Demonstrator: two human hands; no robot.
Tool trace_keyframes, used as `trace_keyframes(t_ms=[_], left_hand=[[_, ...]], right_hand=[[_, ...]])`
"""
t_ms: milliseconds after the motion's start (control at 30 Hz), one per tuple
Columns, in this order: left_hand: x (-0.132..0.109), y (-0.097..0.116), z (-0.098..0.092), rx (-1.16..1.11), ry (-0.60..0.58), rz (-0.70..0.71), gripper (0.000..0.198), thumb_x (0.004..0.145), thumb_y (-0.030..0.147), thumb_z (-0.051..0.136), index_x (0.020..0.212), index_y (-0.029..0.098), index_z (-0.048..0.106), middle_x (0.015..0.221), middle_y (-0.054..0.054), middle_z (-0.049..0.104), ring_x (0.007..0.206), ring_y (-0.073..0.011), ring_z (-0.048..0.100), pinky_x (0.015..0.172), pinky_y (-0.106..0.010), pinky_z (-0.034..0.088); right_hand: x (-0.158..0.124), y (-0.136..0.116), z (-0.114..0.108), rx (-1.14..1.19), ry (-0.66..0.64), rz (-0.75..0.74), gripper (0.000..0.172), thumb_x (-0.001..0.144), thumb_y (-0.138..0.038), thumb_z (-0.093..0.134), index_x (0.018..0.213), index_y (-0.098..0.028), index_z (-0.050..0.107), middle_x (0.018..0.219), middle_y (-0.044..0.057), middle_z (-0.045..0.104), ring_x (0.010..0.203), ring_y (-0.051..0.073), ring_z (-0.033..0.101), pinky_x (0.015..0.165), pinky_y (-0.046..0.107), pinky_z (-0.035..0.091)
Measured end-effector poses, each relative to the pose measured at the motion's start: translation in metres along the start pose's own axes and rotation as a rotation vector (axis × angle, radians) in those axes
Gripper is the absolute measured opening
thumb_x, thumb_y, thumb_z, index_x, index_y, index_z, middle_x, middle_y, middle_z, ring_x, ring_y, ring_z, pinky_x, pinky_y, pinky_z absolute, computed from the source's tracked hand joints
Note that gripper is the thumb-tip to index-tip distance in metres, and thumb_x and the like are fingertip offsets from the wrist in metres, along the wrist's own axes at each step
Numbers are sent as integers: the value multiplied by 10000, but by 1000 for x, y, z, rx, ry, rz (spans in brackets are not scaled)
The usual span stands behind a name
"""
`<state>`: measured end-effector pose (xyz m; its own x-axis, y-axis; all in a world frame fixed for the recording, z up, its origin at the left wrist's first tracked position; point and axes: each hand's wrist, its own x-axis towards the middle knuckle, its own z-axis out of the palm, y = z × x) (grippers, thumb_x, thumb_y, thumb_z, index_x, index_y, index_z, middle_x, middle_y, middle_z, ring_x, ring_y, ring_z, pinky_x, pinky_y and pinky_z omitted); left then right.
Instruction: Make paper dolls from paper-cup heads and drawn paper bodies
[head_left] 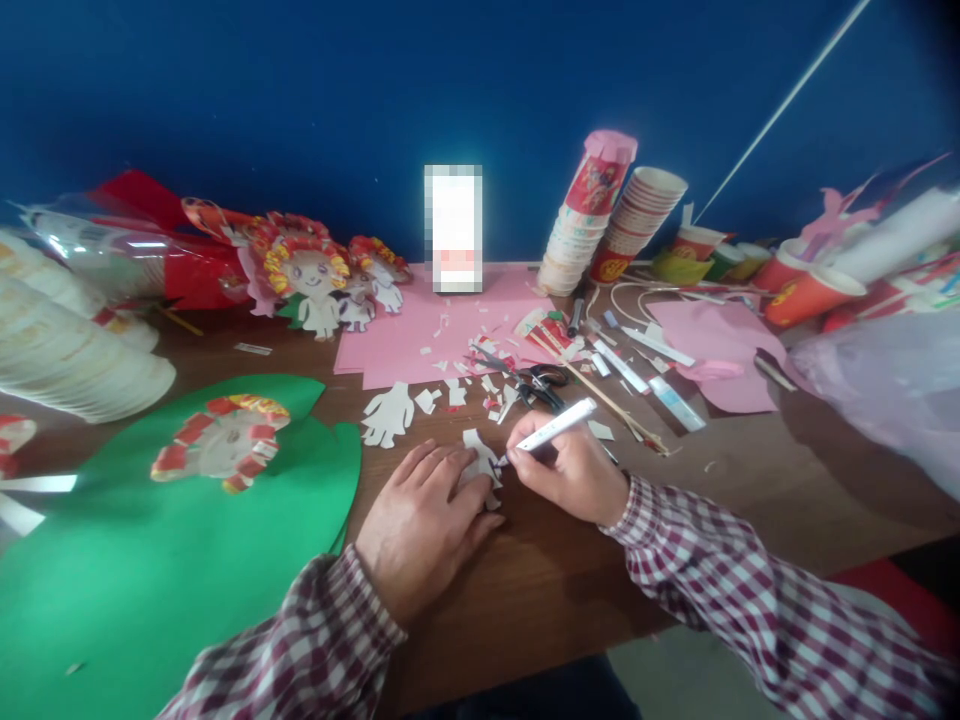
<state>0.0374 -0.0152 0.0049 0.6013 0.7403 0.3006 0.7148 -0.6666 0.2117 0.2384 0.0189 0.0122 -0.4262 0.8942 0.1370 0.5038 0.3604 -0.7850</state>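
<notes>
My left hand lies flat on the wooden table, fingers spread, pressing down a small white paper cut-out. My right hand is closed around a white marker pen, whose tip touches the cut-out's right edge. A second white body-shaped paper cut-out lies just beyond my left hand. Black-handled scissors rest behind the pen among several paper scraps.
A green paper sheet carries a paper-cup face at the left. Pink paper, finished paper dolls, stacked paper cups, stacked plates, loose cups and a plastic bag crowd the table.
</notes>
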Motion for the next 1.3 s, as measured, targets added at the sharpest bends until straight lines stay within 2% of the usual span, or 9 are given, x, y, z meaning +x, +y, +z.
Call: trace_keyframes(t_ms=[1033, 1300], left_hand=[[-1, -1, 2, -8, 5, -4, 227, 864, 335, 535, 963, 158, 636, 1086, -125, 609, 1011, -289, 556, 948, -523, 435], [0, -1, 1, 1, 19, -3, 230, 868, 334, 526, 958, 156, 640, 1077, -128, 612, 996, -284, 567, 943, -521, 441]], right_hand=[[0, -1, -1, -11, -4, -28, 45, 784, -180, 549, 744, -171, 568, 631, -11, 573, 544, 108, 507, 516, 218, 400], [1, -1, -1, 32, 26, 14, 60, 799, -189, 537, 742, -175, 551, 614, -12, 568, 516, 103, 489, 483, 209, 385]])
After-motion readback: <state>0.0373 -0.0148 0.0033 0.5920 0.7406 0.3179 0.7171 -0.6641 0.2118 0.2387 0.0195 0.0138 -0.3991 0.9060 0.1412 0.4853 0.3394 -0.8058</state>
